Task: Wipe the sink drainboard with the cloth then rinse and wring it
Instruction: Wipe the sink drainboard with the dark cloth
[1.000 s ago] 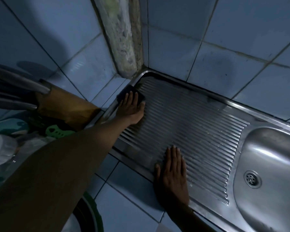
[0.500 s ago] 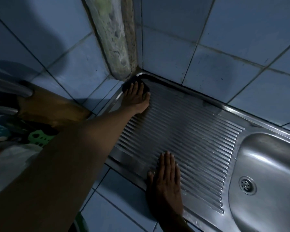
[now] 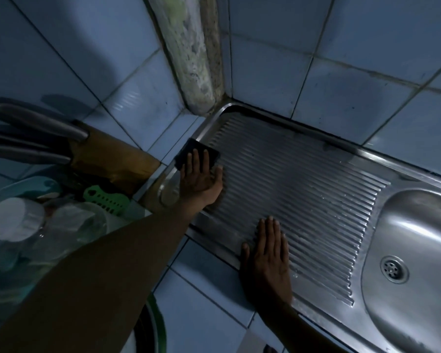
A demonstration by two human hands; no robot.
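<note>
**Cloth pressed flat at the drainboard's left edge**

Cloth (image 3: 189,154), dark and roughly rectangular, lies flat at about 10 o'clock from the middle of the frame, on the left rim of the steel drainboard (image 3: 303,179). Its long axis runs from 10 o'clock to 4 o'clock, with one corner pointing up toward the stained corner pillar (image 3: 191,59) at 12 o'clock. Part of it overlaps the smooth rim; the rest sits on the first ribs.

Left hand (image 3: 199,178) rests on top of the cloth with fingers straight and together, pointing toward 12 o'clock; it presses down rather than curling round the fabric, and the thumb lies out on the ribs at 3 o'clock of the palm. The forearm stretches away toward 7 o'clock.

Right hand (image 3: 267,258) lies flat and relaxed on the near edge of the drainboard, at 5 o'clock from the cloth and well apart from it, fingers straight toward 12 o'clock, holding nothing; its heel sits on the blue tile counter (image 3: 201,289).

Ribs run lengthwise toward the sink basin (image 3: 418,238) at 3 o'clock, where the drain (image 3: 394,269) shows. At 9 o'clock stand a wooden knife block (image 3: 107,159) and a green plastic piece (image 3: 105,200).
</note>
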